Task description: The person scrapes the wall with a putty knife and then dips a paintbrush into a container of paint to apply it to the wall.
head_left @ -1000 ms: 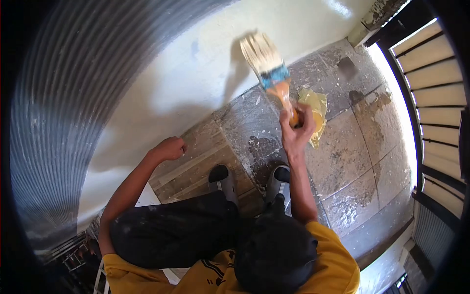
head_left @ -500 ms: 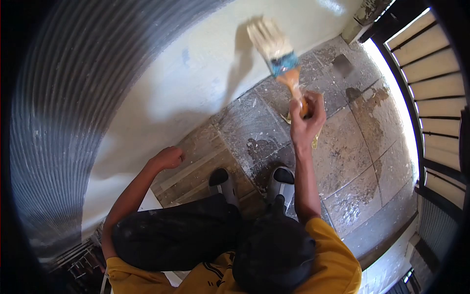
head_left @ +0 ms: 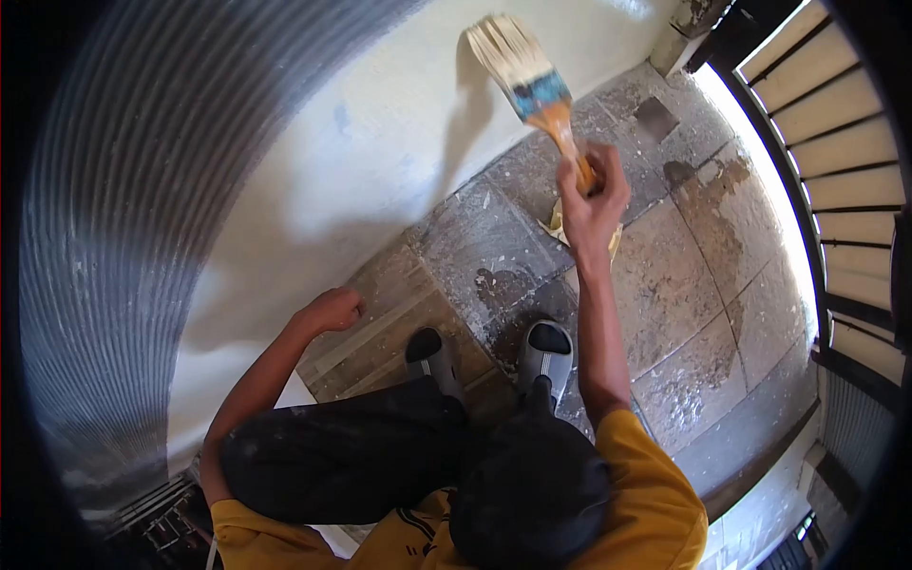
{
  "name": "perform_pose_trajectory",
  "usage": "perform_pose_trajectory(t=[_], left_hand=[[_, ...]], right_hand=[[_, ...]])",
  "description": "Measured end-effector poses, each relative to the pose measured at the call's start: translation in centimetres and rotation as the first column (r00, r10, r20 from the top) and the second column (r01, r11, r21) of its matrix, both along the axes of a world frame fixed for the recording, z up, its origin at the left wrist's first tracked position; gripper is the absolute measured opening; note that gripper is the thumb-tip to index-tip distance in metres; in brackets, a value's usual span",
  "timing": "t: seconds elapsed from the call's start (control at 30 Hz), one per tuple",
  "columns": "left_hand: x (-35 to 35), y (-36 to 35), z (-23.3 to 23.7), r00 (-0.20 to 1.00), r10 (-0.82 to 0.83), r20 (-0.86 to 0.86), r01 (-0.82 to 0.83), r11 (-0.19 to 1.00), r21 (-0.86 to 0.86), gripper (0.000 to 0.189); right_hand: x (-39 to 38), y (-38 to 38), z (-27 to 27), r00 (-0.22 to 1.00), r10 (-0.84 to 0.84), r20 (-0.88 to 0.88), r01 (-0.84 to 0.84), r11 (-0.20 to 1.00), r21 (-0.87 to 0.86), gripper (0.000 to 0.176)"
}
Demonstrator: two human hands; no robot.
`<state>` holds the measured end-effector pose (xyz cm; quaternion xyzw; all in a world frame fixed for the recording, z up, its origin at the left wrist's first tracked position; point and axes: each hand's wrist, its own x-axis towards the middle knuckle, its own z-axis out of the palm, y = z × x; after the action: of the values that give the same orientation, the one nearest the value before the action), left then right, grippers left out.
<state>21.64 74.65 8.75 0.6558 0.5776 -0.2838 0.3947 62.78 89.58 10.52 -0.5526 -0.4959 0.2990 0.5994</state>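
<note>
Cream wall (head_left: 361,171), seemingly part coated, grey left stretch (head_left: 104,237) remaining; grips paintbrush (head_left: 538,90) in right hand (head_left: 591,195), left hand (head_left: 332,309) fisted.

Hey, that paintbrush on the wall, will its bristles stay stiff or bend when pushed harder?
The brush has long bristles splayed on the wall, so they likely flex. It is probably light: the right hand holds it out by the handle end alone.

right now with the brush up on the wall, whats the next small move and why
Probably sweep the brush along the cream wall toward the faint bluish patch, which looks thinly covered. The right hand grips the orange handle, and the bristles lie splayed on the wall.
</note>
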Motion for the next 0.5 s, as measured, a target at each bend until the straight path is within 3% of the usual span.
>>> perform_pose_trajectory(t=[0.07, 0.2, 0.33, 0.4, 0.5], left_hand=[[0.0, 0.3, -0.3, 1.000, -0.022, -0.018, 0.022, 1.000, -0.004, 0.034], [0.0, 1.1, -0.3, 1.000, 0.017, -0.015, -0.016, 0.999, 0.029, 0.032], [0.2, 0.4, -0.4, 0.999, 0.051, 0.014, -0.052, 0.998, 0.020, 0.030], [0.3, 0.1, -0.6, 1.000, 0.017, -0.013, -0.017, 1.000, -0.009, 0.028], [0.5, 0.4, -0.4, 1.000, -0.001, -0.028, 0.000, 0.999, -0.032, 0.028]], right_hand=[[-0.3, 2.0, -0.3, 0.996, 0.032, 0.084, -0.033, 0.999, 0.010, 0.022], [0.9, 1.8, -6.4, 0.959, 0.044, 0.281, -0.021, 0.996, -0.083, 0.021], [2.0, -0.7, -3.9, 0.991, 0.027, 0.131, 0.001, 0.977, -0.212, 0.020], [1.7, -1.1, -1.7, 0.998, -0.041, 0.037, 0.042, 0.999, -0.010, 0.019], [0.8, 0.6, -0.6, 0.999, -0.017, 0.033, 0.017, 1.000, 0.005, 0.020]])
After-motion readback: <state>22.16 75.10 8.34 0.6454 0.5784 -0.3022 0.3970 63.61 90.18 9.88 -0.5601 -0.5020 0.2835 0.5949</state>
